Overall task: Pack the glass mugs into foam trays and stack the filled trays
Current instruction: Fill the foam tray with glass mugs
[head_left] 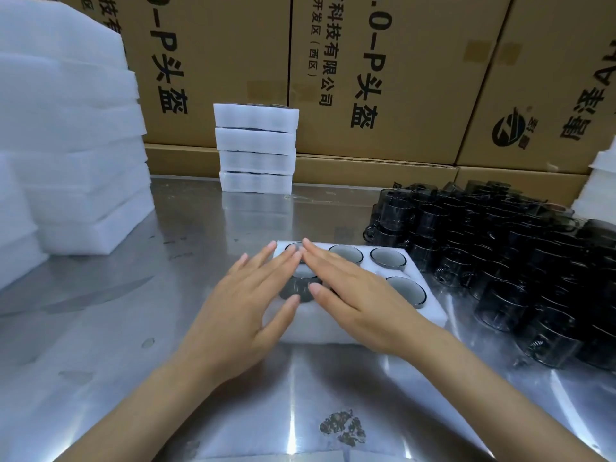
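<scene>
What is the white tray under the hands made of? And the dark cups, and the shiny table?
The tray looks like soft white foam: matte, with cut round holes. The cups seem to be smoky dark glass, since you see through them. The table looks like metal, probably steel, because it reflects like a dull mirror.

The left hand (246, 301) and right hand (353, 295) cover the foam tray's (430, 315) middle pockets. The empty-tray stack (66, 145) is cut off at the left edge. Individual mugs in the dark pile (520, 261) cannot be distinguished.
</scene>
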`<act>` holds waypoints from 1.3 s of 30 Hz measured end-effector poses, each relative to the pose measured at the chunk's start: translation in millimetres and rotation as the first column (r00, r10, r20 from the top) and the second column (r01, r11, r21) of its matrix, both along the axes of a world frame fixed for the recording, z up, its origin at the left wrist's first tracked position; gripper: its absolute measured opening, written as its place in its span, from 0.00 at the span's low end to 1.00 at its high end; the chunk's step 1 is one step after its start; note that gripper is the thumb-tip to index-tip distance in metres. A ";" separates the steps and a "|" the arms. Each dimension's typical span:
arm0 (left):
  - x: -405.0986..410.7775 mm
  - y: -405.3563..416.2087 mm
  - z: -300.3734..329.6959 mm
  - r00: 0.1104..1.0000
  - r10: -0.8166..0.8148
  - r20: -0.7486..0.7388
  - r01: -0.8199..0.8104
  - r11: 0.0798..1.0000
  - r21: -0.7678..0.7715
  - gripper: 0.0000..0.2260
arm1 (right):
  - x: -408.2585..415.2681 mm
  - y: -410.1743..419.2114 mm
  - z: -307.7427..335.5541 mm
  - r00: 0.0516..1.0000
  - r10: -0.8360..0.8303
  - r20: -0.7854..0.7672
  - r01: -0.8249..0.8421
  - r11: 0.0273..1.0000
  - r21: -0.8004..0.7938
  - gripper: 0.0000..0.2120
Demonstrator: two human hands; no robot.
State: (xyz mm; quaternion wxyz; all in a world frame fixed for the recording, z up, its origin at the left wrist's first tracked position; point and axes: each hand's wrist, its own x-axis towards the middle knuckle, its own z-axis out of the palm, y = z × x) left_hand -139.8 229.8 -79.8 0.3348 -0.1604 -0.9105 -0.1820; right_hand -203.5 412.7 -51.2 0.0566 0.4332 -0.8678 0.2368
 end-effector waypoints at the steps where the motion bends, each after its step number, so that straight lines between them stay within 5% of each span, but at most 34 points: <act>1: 0.4 0.0 1.9 1.000 -0.003 -0.006 0.003 1.000 -0.009 0.23 | 0.4 -0.7 -0.1 1.000 -0.013 -0.026 0.014 1.000 0.015 0.24; 9: 3.3 4.8 1.5 0.999 0.031 0.016 -0.029 0.997 -0.069 0.21 | 7.5 -1.8 -5.2 0.978 -0.034 -0.204 0.077 0.975 0.209 0.24; 22: 6.6 -1.1 -8.3 0.989 0.003 0.146 0.000 1.000 -0.017 0.24 | 11.0 -7.1 -9.8 0.976 -0.085 -0.201 0.136 0.957 0.255 0.27; 24: 7.6 -4.4 -11.7 0.979 -0.037 0.201 0.027 0.998 0.053 0.25 | 12.7 -4.4 -7.2 0.983 -0.098 -0.157 0.123 0.980 0.157 0.27; 26: 9.6 -10.1 -15.4 0.956 -0.043 0.290 0.008 0.993 0.120 0.25 | 15.4 5.8 -3.5 0.977 -0.187 -0.098 0.176 0.979 -0.106 0.24; 28: 10.5 -13.7 -17.3 0.930 -0.025 0.367 -0.087 0.954 0.286 0.29 | 14.5 27.1 -1.6 0.927 -0.363 -0.098 0.305 0.879 -0.367 0.20; 31: 9.3 -10.8 -12.5 0.849 -0.088 0.522 -0.290 0.748 0.597 0.39 | 12.7 67.8 -2.6 0.795 -0.548 0.260 0.599 0.641 -0.480 0.18; 34: 4.9 4.9 -11.3 0.798 -0.186 0.573 -0.243 0.770 0.590 0.37 | 19.0 83.4 -11.3 0.622 -0.388 0.680 0.736 0.587 -0.338 0.17; 36: 2.6 15.2 -8.7 0.803 -0.294 0.519 -0.174 0.717 0.675 0.31 | 26.2 77.7 -18.7 0.596 -0.315 0.739 0.721 0.615 -0.319 0.10; 39: 0.4 19.0 -2.6 0.849 -0.372 0.376 -0.165 0.490 0.856 0.18 | 31.4 69.4 -22.7 0.603 -0.238 0.761 0.713 0.589 -0.380 0.07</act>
